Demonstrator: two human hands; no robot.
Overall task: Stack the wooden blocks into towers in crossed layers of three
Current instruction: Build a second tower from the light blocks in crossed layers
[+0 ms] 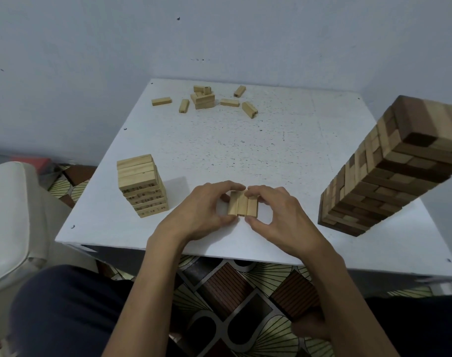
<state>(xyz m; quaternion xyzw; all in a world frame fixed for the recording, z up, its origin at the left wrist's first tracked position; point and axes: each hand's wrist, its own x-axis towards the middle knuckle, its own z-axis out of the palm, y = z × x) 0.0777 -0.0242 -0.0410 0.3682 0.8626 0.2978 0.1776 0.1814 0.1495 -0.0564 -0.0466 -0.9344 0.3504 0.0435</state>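
Note:
Three pale wooden blocks (243,204) lie side by side as one layer on the white table (271,150), near its front edge. My left hand (201,212) pinches the layer's left side, fingertips at its far end and thumb at its near end. From the right, my right hand (276,215) pinches it the same way. A short tower of pale numbered blocks (142,185) stands to the left. Tall and built of mixed light and dark blocks, another tower (389,171) stands at the right. Several loose pale blocks (204,99) lie scattered at the table's far side.
A grey wall stands behind the table. A pale cushioned seat (11,222) is at the left. Patterned floor (232,305) and my dark-clothed knees show below the table's front edge.

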